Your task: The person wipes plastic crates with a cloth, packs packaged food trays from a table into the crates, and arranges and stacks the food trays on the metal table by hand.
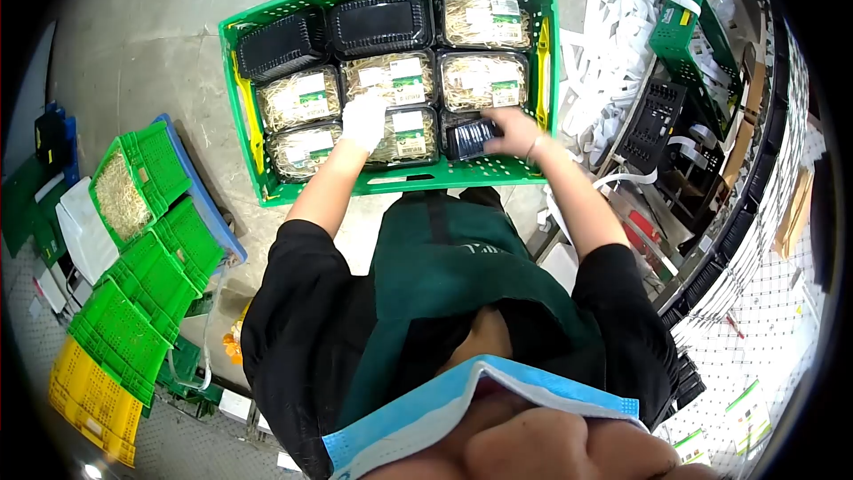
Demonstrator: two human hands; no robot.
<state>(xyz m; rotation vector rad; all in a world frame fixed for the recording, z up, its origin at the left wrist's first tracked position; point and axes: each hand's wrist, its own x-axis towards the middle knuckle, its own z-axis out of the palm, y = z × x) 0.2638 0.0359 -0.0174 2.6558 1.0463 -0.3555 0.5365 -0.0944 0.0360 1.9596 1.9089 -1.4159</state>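
Observation:
A green crate [391,185] holds several clear-lidded plastic packs with brown bean sprouts or straw-like strands inside and white-and-green labels. My left hand [364,122], in a white glove, lies over the left end of a front-middle pack [410,135]; glare hides how its fingers are bent. At the crate's front right corner, my bare right hand [511,135] grips the end of a pack with its black ribbed base showing [473,139]. Beyond it are a labelled pack [484,82] and another [484,20]. Two packs at the back left, one black [382,22], the other black too [282,43], show dark bases.
Green crates [133,324] and a yellow crate [93,400] stand at left, near a crate of pale strands [120,196]. White paper strips [613,53] litter the floor at right, beside a bench with a black keypad device [651,124] and a small green crate [675,31].

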